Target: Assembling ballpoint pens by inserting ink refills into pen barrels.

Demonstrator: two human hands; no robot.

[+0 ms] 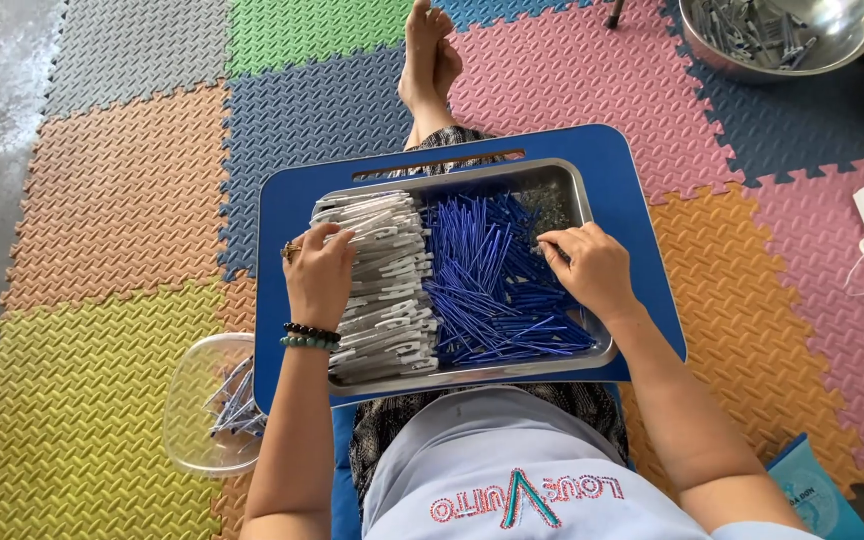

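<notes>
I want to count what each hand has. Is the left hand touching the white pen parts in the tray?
Touching. In the head view the left hand lies on the stack of white pen parts, its fingers curled over the top pieces with no gap.

A blue lap desk (642, 250) is sitting under both hands, carrying a steel tray (577, 195). Beneath it, a floor of coloured foam mats (112, 200) is bearing a clear plastic bowl (187, 400) below the left hand (320, 275) and a steel bowl (832, 30) far beyond the right hand (592, 268).

Both hands (320, 275) (592, 268) rest in metal tray (577, 190).
</notes>
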